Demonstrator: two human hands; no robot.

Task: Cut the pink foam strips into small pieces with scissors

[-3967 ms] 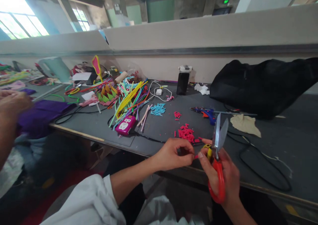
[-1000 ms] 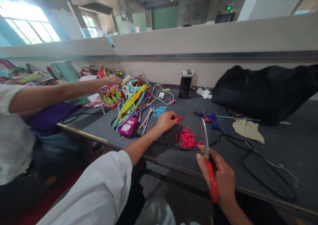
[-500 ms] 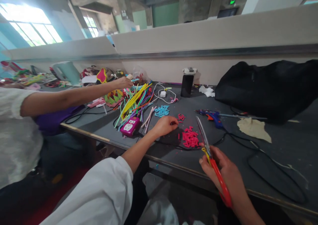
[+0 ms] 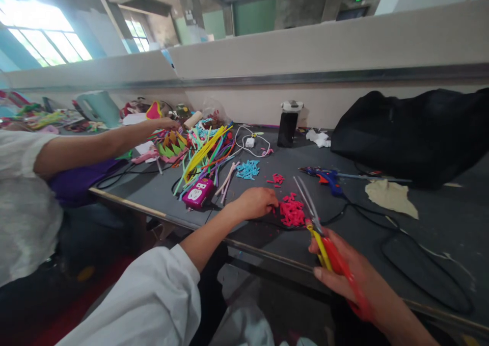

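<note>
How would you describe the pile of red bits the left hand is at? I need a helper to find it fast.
On the dark grey worktable, look near the front edge, left of the blue glue gun. The heap of red cut pieces lies just right of the left hand. It is bigger than the red scatter behind it.

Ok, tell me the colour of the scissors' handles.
Red, with a yellow part near the pivot; the scissors in the right hand show in the head view.

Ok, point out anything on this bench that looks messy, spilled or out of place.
Pink cut bits lie scattered loose by the left hand, with a smaller pink cluster and blue bits behind. Coloured pipe cleaners sprawl in a tangle. A black cable loops across the bench. Nothing looks damaged.
</note>
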